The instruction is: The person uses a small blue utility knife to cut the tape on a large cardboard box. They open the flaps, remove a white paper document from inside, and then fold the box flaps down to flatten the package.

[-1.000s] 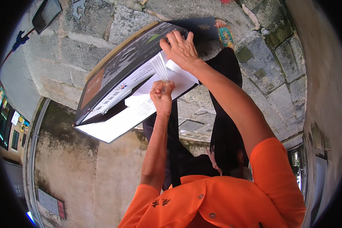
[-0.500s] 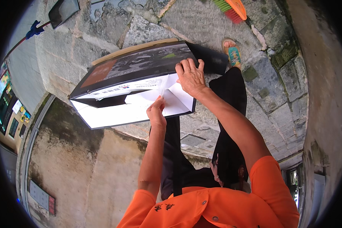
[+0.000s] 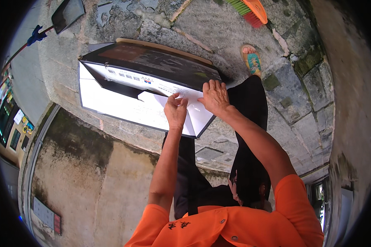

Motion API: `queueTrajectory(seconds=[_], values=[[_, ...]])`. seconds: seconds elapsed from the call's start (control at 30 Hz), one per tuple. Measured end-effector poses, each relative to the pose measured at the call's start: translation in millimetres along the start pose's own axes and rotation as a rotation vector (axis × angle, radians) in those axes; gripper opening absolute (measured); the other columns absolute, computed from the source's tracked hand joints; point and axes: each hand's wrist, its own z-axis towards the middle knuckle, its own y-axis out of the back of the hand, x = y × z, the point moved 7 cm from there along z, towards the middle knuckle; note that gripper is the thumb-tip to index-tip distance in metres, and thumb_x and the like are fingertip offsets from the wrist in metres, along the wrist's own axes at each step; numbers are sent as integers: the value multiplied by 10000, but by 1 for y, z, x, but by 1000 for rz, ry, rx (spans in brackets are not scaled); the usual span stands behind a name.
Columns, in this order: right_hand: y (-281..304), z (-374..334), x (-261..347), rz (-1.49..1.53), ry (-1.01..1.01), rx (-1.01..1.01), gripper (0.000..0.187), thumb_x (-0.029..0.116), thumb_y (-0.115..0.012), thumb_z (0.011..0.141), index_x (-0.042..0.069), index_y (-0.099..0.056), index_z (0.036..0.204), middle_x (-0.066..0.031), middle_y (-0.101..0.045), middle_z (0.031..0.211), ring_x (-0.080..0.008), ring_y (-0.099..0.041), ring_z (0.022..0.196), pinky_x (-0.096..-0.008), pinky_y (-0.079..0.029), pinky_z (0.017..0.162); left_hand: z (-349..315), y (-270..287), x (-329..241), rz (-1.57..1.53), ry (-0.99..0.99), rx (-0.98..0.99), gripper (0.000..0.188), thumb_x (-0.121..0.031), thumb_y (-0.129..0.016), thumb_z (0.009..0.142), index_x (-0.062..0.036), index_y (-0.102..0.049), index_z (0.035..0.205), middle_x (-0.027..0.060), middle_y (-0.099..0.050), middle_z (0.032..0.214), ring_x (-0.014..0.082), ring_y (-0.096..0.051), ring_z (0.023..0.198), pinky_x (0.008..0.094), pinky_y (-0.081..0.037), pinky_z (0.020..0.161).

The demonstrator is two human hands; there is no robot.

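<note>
A large flat carton (image 3: 144, 111), dark on its broad panel and white along the side facing the person, is held slantwise in front of the body. Its right end is reached by both hands; most of its length is left extending past the left hand (image 3: 176, 111) to the left.

The carton's right end is grasped by the right hand (image 3: 215, 98): the fingers are laid over the edge where dark and white meet, and the thumb is pointed toward the left hand. The left fingers are bent above the white side, close to a creased white flap (image 3: 190, 119); whether anything is pinched in them cannot be told. A narrow gap is left between the two hands.

Along the carton's far edge a tan strip (image 3: 165, 48) is seen, and a dark opening (image 3: 119, 87) is cut into the white side. Beyond the far edge, stone paving (image 3: 160, 33) is spread out, bounded by a dustpan (image 3: 68, 17) at far left and an orange broom (image 3: 253, 10) at far right. A sandalled foot (image 3: 252, 61) is planted beyond the right hand.
</note>
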Motion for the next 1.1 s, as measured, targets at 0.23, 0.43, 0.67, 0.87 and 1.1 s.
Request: queueTrajectory(seconds=[0.23, 0.43, 0.67, 0.87, 1.1], values=[[-5, 1, 1, 121, 24, -160, 295, 214, -694, 763, 38, -548, 949, -143, -544, 997, -302, -524, 978, -450, -388, 806, 11, -29, -25, 227, -4, 176, 152, -126, -672, 776, 21, -696, 744, 125, -662, 754, 156, -610, 674, 294, -462, 630], [-30, -18, 3, 16, 96, -230, 197, 136, -605, 788, 23, -547, 938, -142, -521, 1007, -299, -500, 997, -508, -385, 805, -39, -18, -36, 143, -437, 83, 125, -79, -682, 748, 10, -647, 667, 112, -589, 642, 233, -549, 602, 329, -415, 584], [-44, -23, 4, 4, 108, -200, 196, 81, -535, 786, 6, -533, 967, -158, -512, 1023, -304, -496, 982, -518, -392, 796, -56, -19, -33, 197, -482, 52, 62, -49, -684, 737, -16, -660, 690, 107, -588, 655, 274, -539, 658, 355, -413, 634], [-39, -28, 2, 98, 120, -230, 330, 116, -598, 777, -30, -529, 1064, -190, -514, 1118, -328, -489, 1060, -477, -376, 866, -40, -15, -28, 219, -509, 19, 83, -133, -708, 727, -56, -696, 700, 80, -575, 650, 262, -540, 671, 346, -426, 681], [-38, -28, 1, 101, 88, -183, 531, 253, -716, 752, -34, -493, 1140, -171, -503, 1182, -306, -468, 1126, -424, -360, 891, -20, -16, 22, 41, 124, 76, 184, -159, -666, 789, 7, -712, 855, 106, -661, 741, 202, -624, 647, 320, -494, 627]])
